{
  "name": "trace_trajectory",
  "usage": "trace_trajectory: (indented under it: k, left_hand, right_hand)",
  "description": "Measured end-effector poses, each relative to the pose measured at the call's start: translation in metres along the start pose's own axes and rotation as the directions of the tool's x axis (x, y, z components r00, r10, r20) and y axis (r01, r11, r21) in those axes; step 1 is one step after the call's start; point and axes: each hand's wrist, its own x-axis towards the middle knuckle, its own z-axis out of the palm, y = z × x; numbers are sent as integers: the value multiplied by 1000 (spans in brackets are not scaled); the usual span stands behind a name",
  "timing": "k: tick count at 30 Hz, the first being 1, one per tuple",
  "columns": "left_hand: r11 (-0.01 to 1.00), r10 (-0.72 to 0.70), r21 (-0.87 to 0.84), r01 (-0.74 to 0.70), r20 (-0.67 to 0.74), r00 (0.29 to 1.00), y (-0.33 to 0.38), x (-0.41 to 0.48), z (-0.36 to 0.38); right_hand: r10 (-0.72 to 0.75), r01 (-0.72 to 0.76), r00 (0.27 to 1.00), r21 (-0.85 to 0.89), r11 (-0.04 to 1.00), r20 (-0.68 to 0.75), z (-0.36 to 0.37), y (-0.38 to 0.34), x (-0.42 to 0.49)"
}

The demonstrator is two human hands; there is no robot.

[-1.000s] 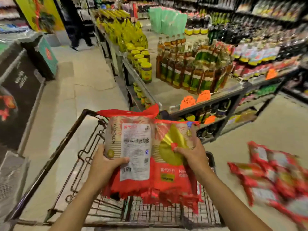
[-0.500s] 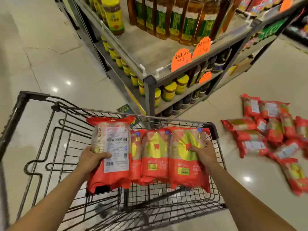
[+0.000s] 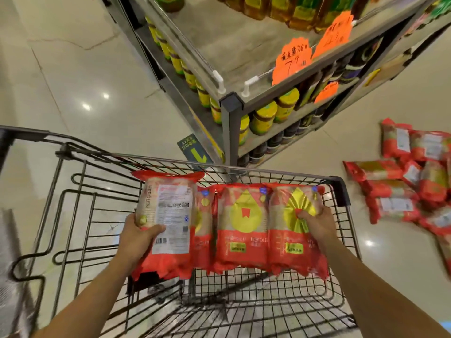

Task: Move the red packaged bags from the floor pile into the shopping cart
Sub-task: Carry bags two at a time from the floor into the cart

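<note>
Red packaged bags [image 3: 244,228], four that I can count lying side by side in a row, are being carried between both hands. The left hand [image 3: 139,236] is gripping the leftmost bag, the one showing its white label, with the thumb curled over the front. The right hand [image 3: 316,224] is pinching the rightmost bag at its gold emblem, fingers curled into the wrapper. Compared with a second ago, the load is sitting much lower: then it was being held up in front of the shelves as an overlapped bundle, and now it is spreading out flat and hanging inside the shopping cart [image 3: 268,170], with its top edges lying about level with the far rim just beyond the hands. The bags' lower edges are hanging above the wire floor rather than resting on it, as far as I can tell, so the release seems yet to come, and this batch is looking nearly delivered. Off to the right of the right hand, well apart from the cart, the floor pile [image 3: 400,191] is still holding many red bags, so more trips are likely waiting. Beyond the cart's far rim, the corner of a shelf unit [image 3: 231,103] is standing with yellow-lidded jars [image 3: 264,115] and orange price tags [image 3: 292,59].
</note>
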Motion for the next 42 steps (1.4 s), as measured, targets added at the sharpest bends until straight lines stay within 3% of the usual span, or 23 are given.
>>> trace_trajectory:
  k: [3, 6, 9, 12, 16, 19, 21, 26, 33, 42]
  left_hand:
    - [996, 72, 56, -72, -6, 997, 2, -10, -5]
    - [952, 200, 226, -206, 51, 979, 8, -15, -9]
    - [882, 279, 386, -270, 33, 960, 6, -14, -13]
    - [772, 408, 516, -372, 47, 912, 30, -35, -18]
    - [553, 607, 608, -569, 174, 775, 97, -79, -32]
    - [353, 762, 656, -667, 211, 612, 155, -129, -47]
    - [243, 847, 677, -694, 200, 492, 186, -164, -60]
    - [59, 941, 692, -720, 203, 272, 221, -232, -89]
    - [-164, 961, 636, -754, 274, 23, 220, -306, -98]
    - [-451, 844, 328, -830, 460, -277, 198, -422, -19]
  right_hand:
    - [-68, 65, 997, -88, 994, -37, 2, -5, -10]
    - [-215, 191, 973, -234, 953, -80, 3, -7, -24]
    - [-400, 289, 910, -529, 798, -107, 6, -12, -37]
    - [-540, 439, 841, -618, 652, 28, 12, -45, -75]
    - [-674, 640, 696, -640, 426, 247, 14, -115, -144]
    - [-764, 683, 578, -683, 261, 286, 4, -167, -199]
    - [-806, 673, 529, -709, 210, 264, -10, -193, -239]
    - [-882, 599, 465, -760, 250, 76, -56, -208, -323]
    - [-850, 455, 504, -790, 412, -154, -105, -151, -399]
    - [-661, 137, 553, -727, 672, -507, -205, -23, -465]
